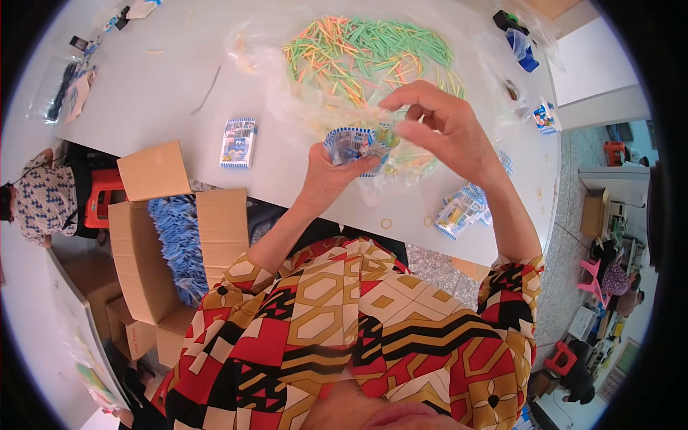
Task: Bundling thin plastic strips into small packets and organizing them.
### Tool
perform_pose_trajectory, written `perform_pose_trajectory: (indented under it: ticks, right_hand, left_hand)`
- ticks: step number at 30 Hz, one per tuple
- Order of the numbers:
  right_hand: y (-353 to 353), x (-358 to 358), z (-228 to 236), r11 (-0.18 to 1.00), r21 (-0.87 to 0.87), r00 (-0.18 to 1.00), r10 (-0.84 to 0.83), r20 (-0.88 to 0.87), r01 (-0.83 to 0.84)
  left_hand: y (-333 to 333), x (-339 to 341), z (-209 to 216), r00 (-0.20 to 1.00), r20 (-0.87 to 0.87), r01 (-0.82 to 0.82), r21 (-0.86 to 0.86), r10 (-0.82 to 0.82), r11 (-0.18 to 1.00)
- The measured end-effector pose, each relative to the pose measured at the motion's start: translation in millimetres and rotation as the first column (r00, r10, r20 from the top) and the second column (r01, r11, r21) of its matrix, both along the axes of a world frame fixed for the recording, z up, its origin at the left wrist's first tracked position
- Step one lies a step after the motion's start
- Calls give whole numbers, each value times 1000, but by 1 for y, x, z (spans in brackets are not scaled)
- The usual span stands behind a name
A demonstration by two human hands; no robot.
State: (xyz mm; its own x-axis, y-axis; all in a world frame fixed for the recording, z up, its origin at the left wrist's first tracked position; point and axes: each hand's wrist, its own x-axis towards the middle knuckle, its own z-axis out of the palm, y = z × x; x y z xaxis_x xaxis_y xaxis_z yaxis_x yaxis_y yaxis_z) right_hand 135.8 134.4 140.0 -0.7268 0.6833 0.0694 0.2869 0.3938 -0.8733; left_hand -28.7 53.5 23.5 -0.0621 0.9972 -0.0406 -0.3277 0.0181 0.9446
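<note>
Patterned shirt (337, 322): filled the foreground and was cut off at the lower edge.
Left hand (326, 178): grasped the held packet (349, 145), blue and white, above the table in front of the heap; fingers and thumb covered part of it, and the green patch at its right end was hard to make out.
Right hand (446, 125): arched with bent fingers just beside that packet's right end — whether the fingertips pinched anything could not be told.
Rubber bands (382, 223): two lay apart near the table's front edge.
Right-hand packets (461, 210): lay overlapping, partly hidden by the right forearm.
Single packet (239, 142): lay flat on the table (179, 82), left of the left hand.
Open carton (140, 261): stood below the table's left front edge, flaps spread; blue pieces (177, 244) filled it closely, too crowded to tell singly.
Clear plastic sheeting (265, 43): lay crumpled under and around green and orange sticks (398, 46); the hands blocked part of the near side.
Clear tray (44, 97): held a dark object, indistinct, at the far left.
Seated person (50, 193): sat beside a red stool (106, 193), partly lost at the dark rim.
Pink stool (591, 281): stood far right among small figures — details unreadable.
</note>
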Motion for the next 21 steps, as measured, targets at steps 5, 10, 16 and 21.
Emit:
perform_pose_trajectory:
  ticks: [5, 10, 16, 21]
  right_hand:
    - [7, 12, -12, 996, 15, 992, -89, -84, 91]
    - [-8, 25, -46, 993, -97, 986, -80, -146, 66]
    - [-44, 48, -37, 920, -169, 828, -392, -400, 353]
    - [-58, 101, -69, 846, -150, 805, -533, -258, 512]
  left_hand:
    - [-1, -4, 3, 998, 58, 10, -26, -9, 1000]
    - [-2, 1, 3, 995, 30, 92, -20, -92, 996]
    - [-8, 5, 4, 962, 227, 165, -38, -153, 985]
    - [-6, 10, 7, 969, 142, 204, -3, -201, 979]
